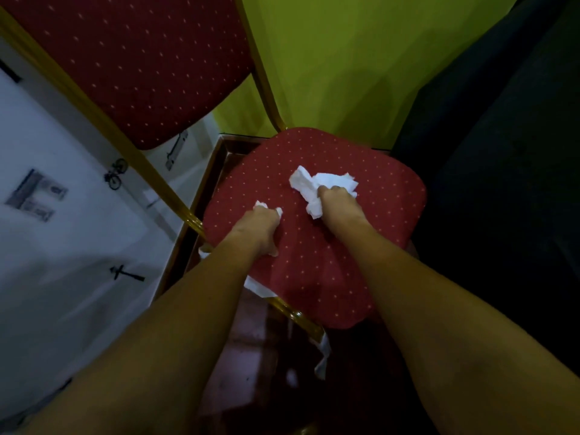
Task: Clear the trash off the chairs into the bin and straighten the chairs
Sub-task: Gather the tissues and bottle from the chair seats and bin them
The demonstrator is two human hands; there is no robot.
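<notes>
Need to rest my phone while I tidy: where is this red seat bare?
Bare: the red seat's near part between the forearms, its right side beyond the right hand, and the far strip by the green wall. Crowded: the middle, where the left hand grips a small tissue and the right hand a larger tissue.

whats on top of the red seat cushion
On the red dotted seat cushion: a small crumpled white tissue, gripped by the left hand, and a larger crumpled white tissue, gripped by the right hand. The hands hide part of each tissue and the fabric beneath.
</notes>
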